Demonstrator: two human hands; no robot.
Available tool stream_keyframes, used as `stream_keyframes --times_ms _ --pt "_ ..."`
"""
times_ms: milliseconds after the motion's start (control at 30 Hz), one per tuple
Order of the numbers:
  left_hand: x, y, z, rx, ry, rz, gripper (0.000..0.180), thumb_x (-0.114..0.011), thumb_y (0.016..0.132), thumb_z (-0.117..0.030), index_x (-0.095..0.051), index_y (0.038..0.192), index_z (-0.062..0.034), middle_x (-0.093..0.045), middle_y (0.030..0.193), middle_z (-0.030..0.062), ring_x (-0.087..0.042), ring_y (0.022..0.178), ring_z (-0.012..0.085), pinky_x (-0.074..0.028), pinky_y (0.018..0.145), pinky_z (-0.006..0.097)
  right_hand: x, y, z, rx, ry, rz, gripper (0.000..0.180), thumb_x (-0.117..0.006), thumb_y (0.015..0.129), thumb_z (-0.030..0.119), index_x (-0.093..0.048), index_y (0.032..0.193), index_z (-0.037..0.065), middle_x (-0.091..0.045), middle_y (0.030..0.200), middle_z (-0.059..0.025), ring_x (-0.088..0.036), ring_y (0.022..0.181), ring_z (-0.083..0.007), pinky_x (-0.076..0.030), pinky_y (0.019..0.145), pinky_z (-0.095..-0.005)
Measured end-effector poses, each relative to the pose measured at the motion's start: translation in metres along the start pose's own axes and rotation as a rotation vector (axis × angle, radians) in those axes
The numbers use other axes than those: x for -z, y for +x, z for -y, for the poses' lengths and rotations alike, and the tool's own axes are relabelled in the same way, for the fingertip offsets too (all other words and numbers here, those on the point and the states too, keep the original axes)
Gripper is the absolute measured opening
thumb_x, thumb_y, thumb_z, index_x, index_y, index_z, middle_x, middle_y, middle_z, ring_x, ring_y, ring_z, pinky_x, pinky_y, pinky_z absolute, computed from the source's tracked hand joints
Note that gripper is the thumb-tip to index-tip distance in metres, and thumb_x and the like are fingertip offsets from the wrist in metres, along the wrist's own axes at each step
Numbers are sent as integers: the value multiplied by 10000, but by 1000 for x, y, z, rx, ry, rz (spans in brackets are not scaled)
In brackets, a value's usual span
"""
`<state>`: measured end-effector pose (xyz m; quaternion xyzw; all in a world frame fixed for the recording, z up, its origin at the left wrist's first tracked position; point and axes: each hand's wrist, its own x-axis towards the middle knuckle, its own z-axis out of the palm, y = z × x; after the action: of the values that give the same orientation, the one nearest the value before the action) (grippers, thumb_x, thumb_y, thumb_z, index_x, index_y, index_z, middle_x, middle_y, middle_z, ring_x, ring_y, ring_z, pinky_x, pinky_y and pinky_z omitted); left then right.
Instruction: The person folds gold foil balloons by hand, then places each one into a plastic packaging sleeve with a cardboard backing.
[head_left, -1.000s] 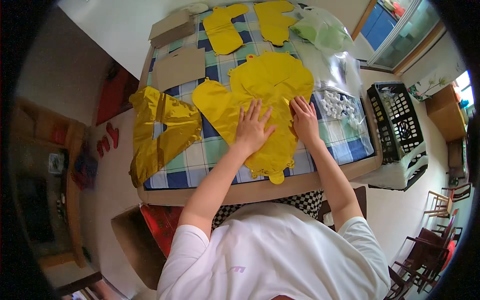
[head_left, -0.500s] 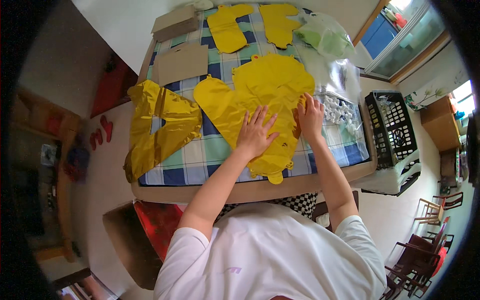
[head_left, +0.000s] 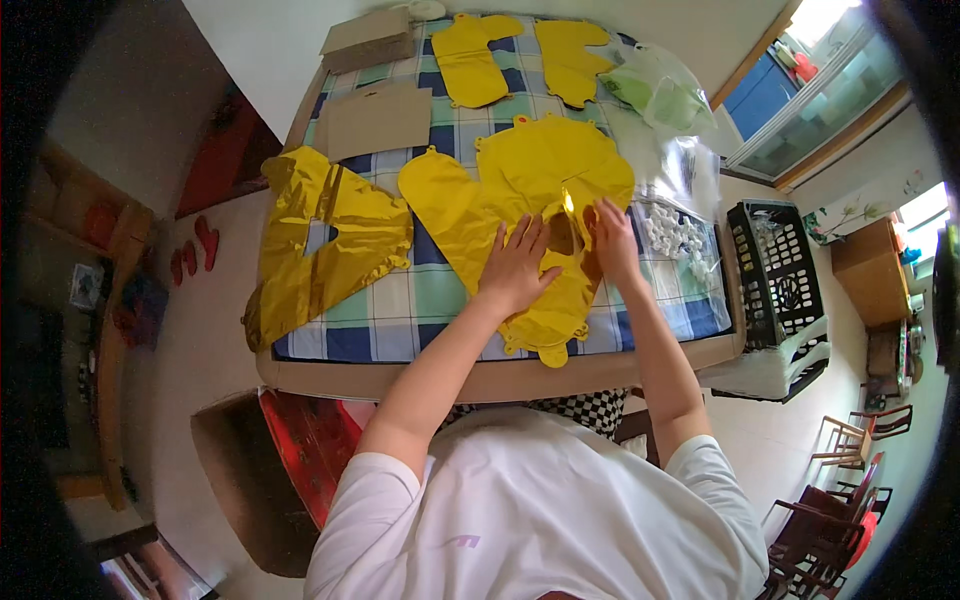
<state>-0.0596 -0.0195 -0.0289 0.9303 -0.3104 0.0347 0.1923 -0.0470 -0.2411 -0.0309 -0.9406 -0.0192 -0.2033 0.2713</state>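
Observation:
A large flat yellow foil balloon [head_left: 560,155] lies in front of me on a bed with a plaid cover. Spread fingers and all, my left hand [head_left: 515,265] presses flat on its middle. At its right edge my right hand [head_left: 615,240] pinches the foil with bent fingers, and a crease with a brown-gold patch shows between the hands. Left of it lies a shiny gold foil piece [head_left: 300,245] with a small gap in it. Two smaller yellow foil balloons, one on the left [head_left: 470,65] and one on the right [head_left: 573,60], lie at the far side.
Brown cardboard sheets [head_left: 378,122] and a cardboard stack [head_left: 365,42] lie at the far left. On the right are a green-and-clear plastic bag [head_left: 665,90], small white pieces [head_left: 680,235] on clear plastic, and a black crate [head_left: 775,265] beside the bed. An open carton [head_left: 240,490] stands near left.
My right hand has drawn slightly inward, and the foil beside it has risen into a crease. The left hand stays flat on the balloon. The whole view has shifted a little.

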Motion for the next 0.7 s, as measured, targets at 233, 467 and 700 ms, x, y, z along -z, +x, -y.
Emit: stream_keyframes --times_ms 233,467,700 --pt "-3 3 0 -28 11 -46 704 -465 935 -522 -361 1445 -48 -304 1530 131 -220 1440 276 -147 1167 496 -6 -16 4 142 -264 181 410 -544 801 42 -580 1207 -2 -470 1408 -163 -371 1365 -310 -238 1141 -500" --pt "0 3 1 -24 20 -38 684 -479 937 -492 -356 1444 -49 -318 1518 144 -249 1428 280 -147 1167 498 1 -16 26 342 -143 204 405 -516 887 68 -566 1289 85 -515 1395 -61 -407 1351 -254 -221 1136 -534" --pt "17 8 3 -17 -267 -456 562 -554 911 -225 -370 1401 -21 -342 1489 150 -291 1402 308 -254 1125 506 -2 -18 24 317 -147 203 432 -528 900 102 -540 1332 111 -515 1396 -60 -421 1343 -238 -226 1133 -533"
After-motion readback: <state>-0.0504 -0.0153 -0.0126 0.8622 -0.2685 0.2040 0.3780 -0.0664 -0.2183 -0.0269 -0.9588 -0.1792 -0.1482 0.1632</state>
